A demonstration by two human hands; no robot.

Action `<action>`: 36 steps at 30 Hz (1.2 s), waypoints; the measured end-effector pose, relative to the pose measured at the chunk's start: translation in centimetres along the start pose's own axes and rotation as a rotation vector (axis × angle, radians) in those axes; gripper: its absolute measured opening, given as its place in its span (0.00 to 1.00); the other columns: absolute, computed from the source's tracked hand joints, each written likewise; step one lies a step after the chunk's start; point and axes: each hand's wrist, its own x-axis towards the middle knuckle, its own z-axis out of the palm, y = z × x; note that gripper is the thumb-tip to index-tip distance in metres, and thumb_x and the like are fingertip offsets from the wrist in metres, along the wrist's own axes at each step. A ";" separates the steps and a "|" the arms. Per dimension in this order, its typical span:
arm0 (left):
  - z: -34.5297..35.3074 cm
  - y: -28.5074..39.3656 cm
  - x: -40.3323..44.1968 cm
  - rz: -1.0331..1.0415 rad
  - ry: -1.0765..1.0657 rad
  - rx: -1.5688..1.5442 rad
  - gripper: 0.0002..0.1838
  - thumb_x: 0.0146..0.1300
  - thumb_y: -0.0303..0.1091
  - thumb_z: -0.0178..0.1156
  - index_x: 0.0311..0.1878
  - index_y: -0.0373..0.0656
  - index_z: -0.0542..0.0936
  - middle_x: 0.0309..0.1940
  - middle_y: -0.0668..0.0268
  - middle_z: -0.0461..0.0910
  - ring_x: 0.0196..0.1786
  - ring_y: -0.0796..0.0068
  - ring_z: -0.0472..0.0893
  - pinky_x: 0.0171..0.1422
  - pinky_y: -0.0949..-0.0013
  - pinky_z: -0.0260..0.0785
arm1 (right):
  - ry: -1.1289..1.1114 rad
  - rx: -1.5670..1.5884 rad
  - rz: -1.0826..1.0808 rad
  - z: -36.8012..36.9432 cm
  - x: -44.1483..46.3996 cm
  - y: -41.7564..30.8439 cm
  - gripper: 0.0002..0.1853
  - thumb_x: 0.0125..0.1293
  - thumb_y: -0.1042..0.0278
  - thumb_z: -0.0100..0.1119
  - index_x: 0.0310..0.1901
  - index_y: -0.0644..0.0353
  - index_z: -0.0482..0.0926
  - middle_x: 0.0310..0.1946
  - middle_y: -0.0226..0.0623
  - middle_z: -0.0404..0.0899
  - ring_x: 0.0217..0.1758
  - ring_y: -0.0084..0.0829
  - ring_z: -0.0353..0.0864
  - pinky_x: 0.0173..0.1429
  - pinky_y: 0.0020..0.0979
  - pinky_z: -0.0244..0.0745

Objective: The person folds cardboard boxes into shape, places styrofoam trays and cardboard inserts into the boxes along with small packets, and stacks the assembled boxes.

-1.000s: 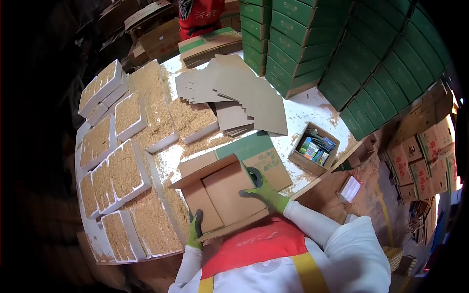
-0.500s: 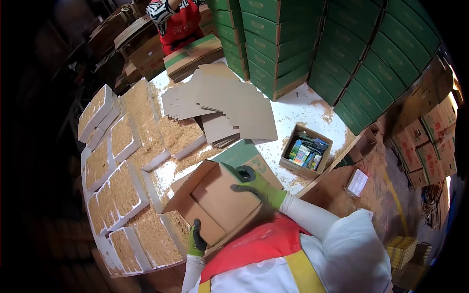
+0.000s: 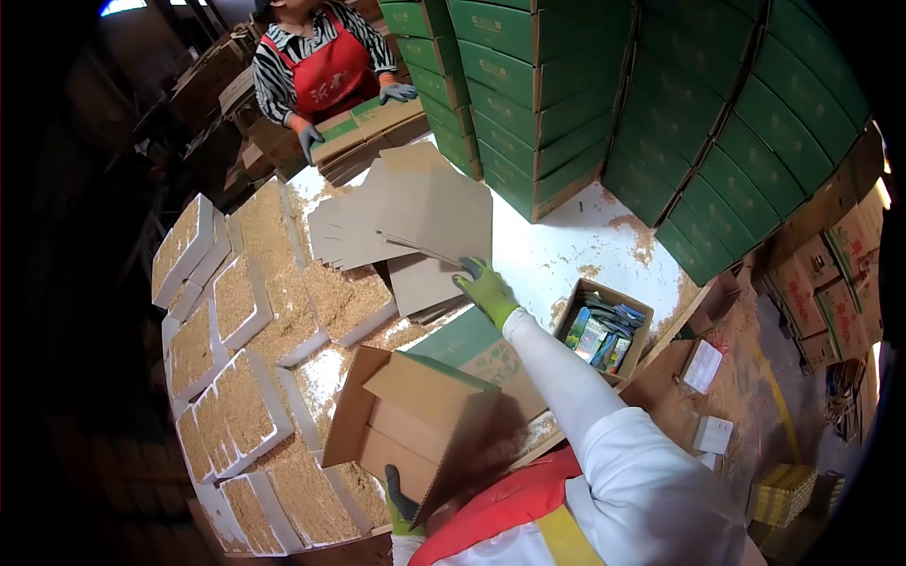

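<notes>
An open cardboard box (image 3: 406,429), brown inside, tilts at the table's near edge. My left hand (image 3: 401,498), in a green and grey glove, is closed on its lower wall. Beyond the box, my right hand (image 3: 487,291), gloved alike, is at the near corner of the fanned grey cardboard sheets (image 3: 425,203). Its fingers and thumb pinch the sheets' edge; how many sheets they hold is hidden. Beneath and behind the box lies a flat green and brown carton (image 3: 462,340).
White trays filled with sawdust-like material (image 3: 241,406) cover the table's left side. A small box of colourful packets (image 3: 604,330) stands right of my arm. Tall stacks of green boxes (image 3: 538,104) rise behind. Across the table, a co-worker in a red apron (image 3: 330,75) touches flattened cartons (image 3: 373,132).
My right hand has left the box's wall and reached forward to the sheets, whose fan has shifted. The box tilts differently in my left hand. The co-worker's hands now show on the flattened cartons.
</notes>
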 end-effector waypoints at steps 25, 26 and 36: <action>25.4 -4.9 23.6 0.063 -0.245 0.282 0.27 0.59 0.40 0.72 0.55 0.34 0.76 0.50 0.61 0.82 0.51 0.69 0.82 0.54 0.66 0.77 | -0.291 -0.282 -0.409 -25.9 -12.0 7.7 0.21 0.52 0.75 0.64 0.51 0.57 0.81 0.47 0.42 0.82 0.50 0.47 0.80 0.57 0.40 0.75; 26.0 -5.0 23.6 0.062 -0.255 0.335 0.26 0.58 0.40 0.73 0.54 0.34 0.77 0.48 0.61 0.82 0.49 0.71 0.82 0.53 0.67 0.77 | -0.313 -0.345 -0.440 -25.7 -11.4 8.1 0.20 0.52 0.74 0.64 0.50 0.56 0.82 0.47 0.42 0.83 0.49 0.46 0.80 0.56 0.41 0.75; 26.8 -16.9 29.2 0.212 -0.026 0.620 0.34 0.48 0.49 0.78 0.50 0.30 0.79 0.38 0.57 0.83 0.36 0.72 0.82 0.43 0.68 0.76 | -0.117 -0.586 -0.631 -21.1 -13.1 12.6 0.17 0.60 0.69 0.62 0.52 0.54 0.80 0.49 0.39 0.78 0.56 0.46 0.74 0.65 0.47 0.67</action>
